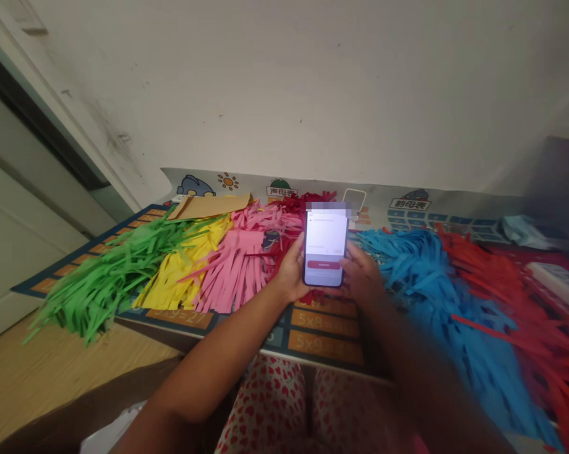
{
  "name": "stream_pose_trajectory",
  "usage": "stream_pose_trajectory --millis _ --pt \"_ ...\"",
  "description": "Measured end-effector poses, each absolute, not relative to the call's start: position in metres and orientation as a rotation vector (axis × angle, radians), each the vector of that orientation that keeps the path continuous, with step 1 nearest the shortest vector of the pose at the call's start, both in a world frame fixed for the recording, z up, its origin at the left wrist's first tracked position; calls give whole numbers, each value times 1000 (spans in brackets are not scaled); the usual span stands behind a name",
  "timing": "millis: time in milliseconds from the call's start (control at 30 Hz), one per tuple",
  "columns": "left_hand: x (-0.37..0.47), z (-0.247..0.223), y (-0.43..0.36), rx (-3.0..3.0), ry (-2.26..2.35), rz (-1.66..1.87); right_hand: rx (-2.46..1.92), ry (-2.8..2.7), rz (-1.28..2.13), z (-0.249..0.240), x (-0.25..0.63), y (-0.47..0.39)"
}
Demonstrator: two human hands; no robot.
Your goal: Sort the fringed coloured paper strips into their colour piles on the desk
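A lit smartphone [325,243] stands upright between my hands above the table's front part. My left hand [291,271] is closed round its left edge. On the other side my right hand [362,268] grips the right edge, its thumb over the lower screen by a red button. To the left lie pink paper fringes [234,268], yellow fringes [178,268] and green fringes [109,271]. Blue fringes [430,277] and red fringes [515,315] spread out on the right. Some dark red fringes show behind the phone.
The table [208,318] has a cover printed with multiplication sums and stands against a white wall [312,94]. A brown paper envelope [211,207] lies at the back left. A white box-like object [561,287] is at the far right. Wooden floor [10,372] shows at lower left.
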State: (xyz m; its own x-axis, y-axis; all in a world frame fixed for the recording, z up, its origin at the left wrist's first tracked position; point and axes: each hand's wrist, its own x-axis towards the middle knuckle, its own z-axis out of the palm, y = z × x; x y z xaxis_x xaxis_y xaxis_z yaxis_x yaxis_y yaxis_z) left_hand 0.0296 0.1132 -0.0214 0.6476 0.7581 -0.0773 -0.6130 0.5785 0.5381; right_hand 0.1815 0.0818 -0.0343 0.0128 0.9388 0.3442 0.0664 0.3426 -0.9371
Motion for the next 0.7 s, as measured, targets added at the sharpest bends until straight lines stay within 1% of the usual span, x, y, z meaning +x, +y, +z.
stream_pose_trajectory --millis 133,333,500,700 --pt "31 -21 112 503 309 789 -973 -1330 908 -32 178 81" --pt "30 -26 114 517 303 789 -1052 -1355 782 -28 178 80" --pt "30 -26 114 547 297 801 -1027 -1335 886 -32 179 82" --pt "30 -25 113 555 280 791 -1046 -1343 861 -33 179 81"
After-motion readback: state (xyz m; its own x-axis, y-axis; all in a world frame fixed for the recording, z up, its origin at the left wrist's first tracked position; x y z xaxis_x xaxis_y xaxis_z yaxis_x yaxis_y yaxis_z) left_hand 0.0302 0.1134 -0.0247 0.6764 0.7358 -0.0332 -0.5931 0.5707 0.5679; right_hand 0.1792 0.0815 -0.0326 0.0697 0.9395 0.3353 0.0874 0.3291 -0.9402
